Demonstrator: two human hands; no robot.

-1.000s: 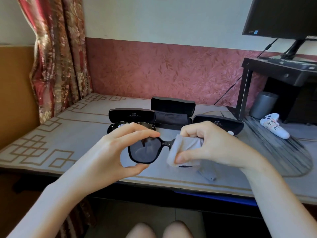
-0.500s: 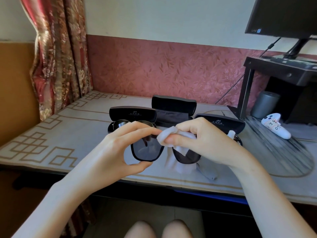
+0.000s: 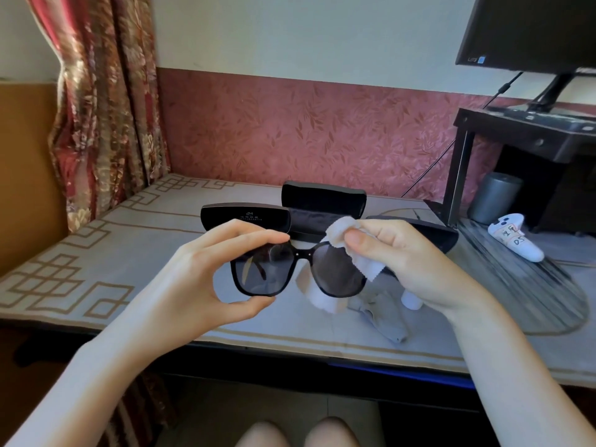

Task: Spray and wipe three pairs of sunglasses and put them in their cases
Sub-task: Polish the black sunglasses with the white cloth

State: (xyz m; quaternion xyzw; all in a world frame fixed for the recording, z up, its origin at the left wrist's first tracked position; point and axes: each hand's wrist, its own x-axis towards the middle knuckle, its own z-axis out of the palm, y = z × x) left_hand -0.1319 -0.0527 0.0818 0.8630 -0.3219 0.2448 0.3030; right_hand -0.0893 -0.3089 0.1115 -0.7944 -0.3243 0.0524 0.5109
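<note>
Black-framed sunglasses (image 3: 335, 272) with dark lenses are held up above the table's front. My left hand (image 3: 206, 275) pinches the left lens rim between thumb and fingers. My right hand (image 3: 409, 256) pinches a white cloth (image 3: 342, 233) against the top of the right lens; the cloth hangs down behind the lens. Three black cases stand open behind: a left case (image 3: 245, 216), a middle case (image 3: 322, 201) and a right case (image 3: 445, 235), partly hidden by my right hand. A small white bottle (image 3: 411, 300) peeks out under my right wrist.
A grey pouch (image 3: 383, 314) lies on the patterned table mat (image 3: 96, 262). A white controller (image 3: 516, 240) rests on a dark fan-shaped mat at the right. Behind it stand a grey cylinder (image 3: 493, 198), a black shelf (image 3: 529, 137) and a monitor (image 3: 529, 30). A curtain (image 3: 103, 101) hangs at the left.
My right hand has slid the white cloth from the bridge area up to the top of the right lens. The right lens shows more. My left hand keeps its hold.
</note>
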